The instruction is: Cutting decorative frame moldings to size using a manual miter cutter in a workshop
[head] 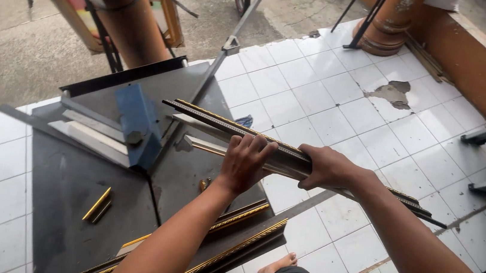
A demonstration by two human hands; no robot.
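While both the left hand [244,162] and right hand [328,168] clasp a bundle of dark gold-trimmed moulding strips [226,126], it hangs over the dark worktable's [62,196] right edge, above white floor tiles [331,97].

The right hand [328,168] covers a section of the frame moulding [237,131]. The lower moulding strips [233,232] run off the bottom edge. The table [68,196] is cropped below.

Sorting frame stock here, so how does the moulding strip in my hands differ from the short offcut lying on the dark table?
The moulding strip is long, gripped by left hand and right hand, and raised. The short offcut is tiny, lying flat, untouched. Both are dark with gold trim.
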